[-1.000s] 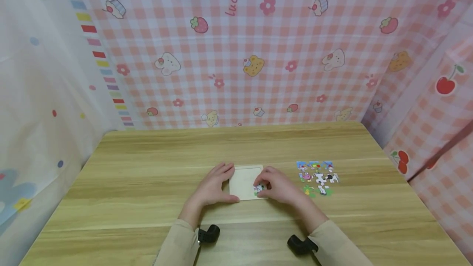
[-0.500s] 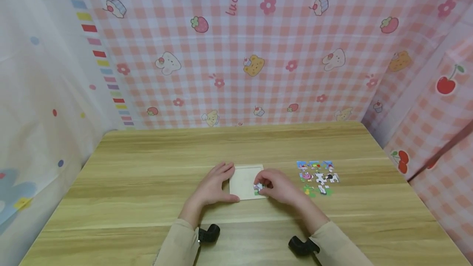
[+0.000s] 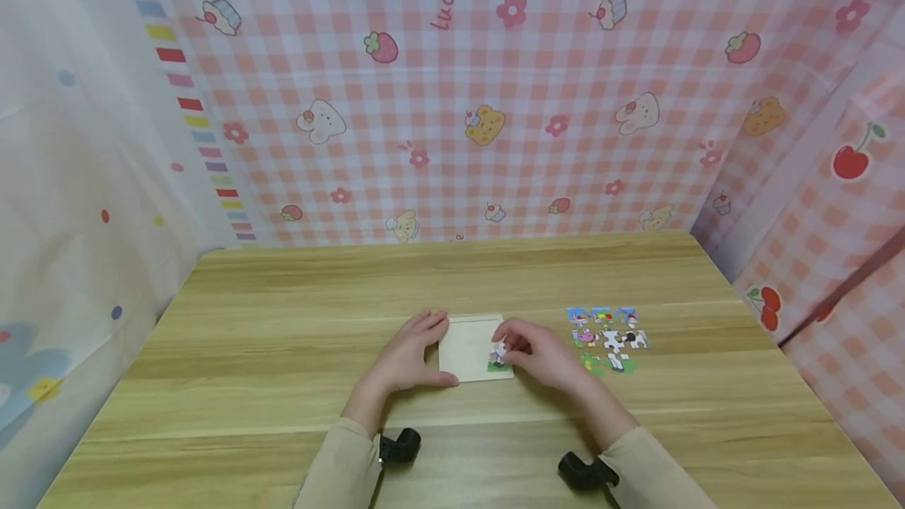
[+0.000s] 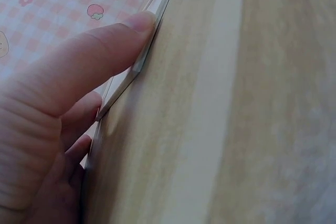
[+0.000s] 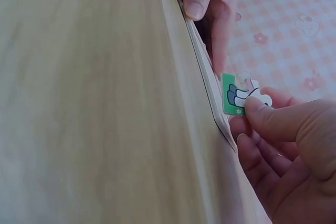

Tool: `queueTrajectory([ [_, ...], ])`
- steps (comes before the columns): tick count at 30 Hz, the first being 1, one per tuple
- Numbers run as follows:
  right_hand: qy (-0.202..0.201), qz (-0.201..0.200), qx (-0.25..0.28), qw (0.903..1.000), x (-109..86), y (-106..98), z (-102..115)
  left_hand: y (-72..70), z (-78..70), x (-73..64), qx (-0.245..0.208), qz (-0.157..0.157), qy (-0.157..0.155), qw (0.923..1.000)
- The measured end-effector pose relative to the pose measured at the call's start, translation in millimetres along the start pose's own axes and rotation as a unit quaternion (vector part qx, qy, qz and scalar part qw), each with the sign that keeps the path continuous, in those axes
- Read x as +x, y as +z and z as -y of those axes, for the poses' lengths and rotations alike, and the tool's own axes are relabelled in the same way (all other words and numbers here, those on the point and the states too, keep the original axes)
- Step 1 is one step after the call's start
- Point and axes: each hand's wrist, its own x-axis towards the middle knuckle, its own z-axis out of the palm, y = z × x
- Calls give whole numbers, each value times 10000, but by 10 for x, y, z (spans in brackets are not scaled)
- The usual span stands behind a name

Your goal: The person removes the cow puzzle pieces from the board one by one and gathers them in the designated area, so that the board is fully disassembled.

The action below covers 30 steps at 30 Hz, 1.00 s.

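A pale, shallow-rimmed puzzle board (image 3: 467, 348) lies on the table. My left hand (image 3: 410, 356) holds its left side, thumb over the front edge and fingers at the back left corner. At the front right corner of the board, my right hand (image 3: 540, 356) pinches a puzzle piece (image 5: 237, 98) between thumb and fingers. It is green with white and grey cartoon legs, and stands tilted close over the board in the right wrist view. Part of the piece is hidden by the thumb. Several loose puzzle pieces (image 3: 613, 341) lie in rough rows to the right of the board.
The wood-grain table (image 3: 283, 297) runs back to a pink checked cloth (image 3: 452, 179) hung behind it. White cloth (image 3: 92, 179) hangs on the left, more checked cloth on the right. A black wrist camera (image 3: 401, 447) sits at each sleeve.
My right hand has shifted slightly to the right with the puzzle piece, which now shows more of its green part. The left hand and the board have stayed in place.
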Motion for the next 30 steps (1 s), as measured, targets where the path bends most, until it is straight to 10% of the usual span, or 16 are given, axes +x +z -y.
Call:
queueTrajectory([
  [30, 326, -1043, -138, 9939, -805, -855, -422, 8, 24, -5, -71, -10, 23, 10000],
])
